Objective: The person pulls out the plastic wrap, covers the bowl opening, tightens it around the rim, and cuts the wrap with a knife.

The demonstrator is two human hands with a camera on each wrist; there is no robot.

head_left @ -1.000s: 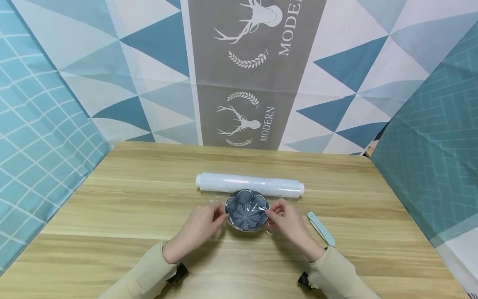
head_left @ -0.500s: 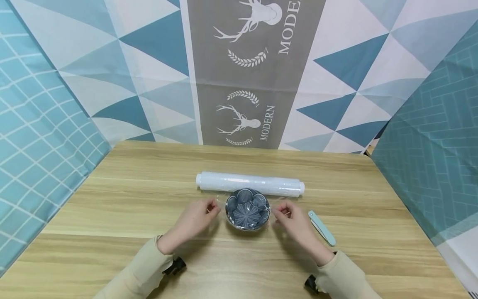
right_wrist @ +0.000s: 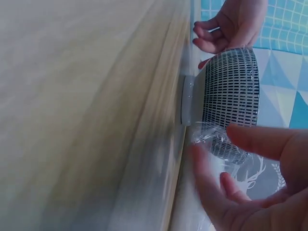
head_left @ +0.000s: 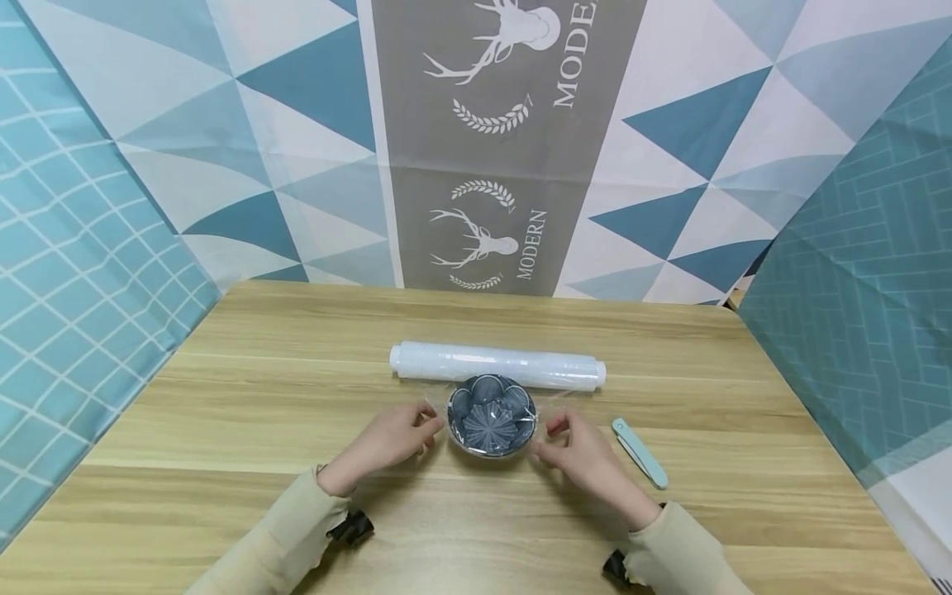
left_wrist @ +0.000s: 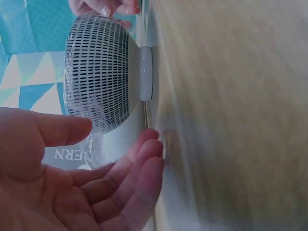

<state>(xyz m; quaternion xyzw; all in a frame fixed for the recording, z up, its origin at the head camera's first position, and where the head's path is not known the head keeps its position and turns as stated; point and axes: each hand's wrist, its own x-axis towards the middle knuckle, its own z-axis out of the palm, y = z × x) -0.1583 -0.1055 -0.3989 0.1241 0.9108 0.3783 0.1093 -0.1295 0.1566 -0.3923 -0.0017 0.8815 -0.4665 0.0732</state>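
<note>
A dark blue patterned bowl stands upright with clear film across its top; the film's loose edge sticks out at the sides. At its left side is my left hand, and in the left wrist view that hand has thumb and relaxed fingers apart beside the checked bowl wall. My right hand is at the bowl's right side. In the right wrist view its thumb touches crinkled film near the bowl, with the fingers spread away from the thumb.
A white roll of film lies just behind the bowl on the wooden table. To the right of my right hand lies a light green folded knife or cutter. Patterned cloth hangs behind the table.
Both hands drew outward from the bowl's sides, then came back in lower beside it. Their fingers have spread from the earlier pinch, and film edges stick out at the sides.
</note>
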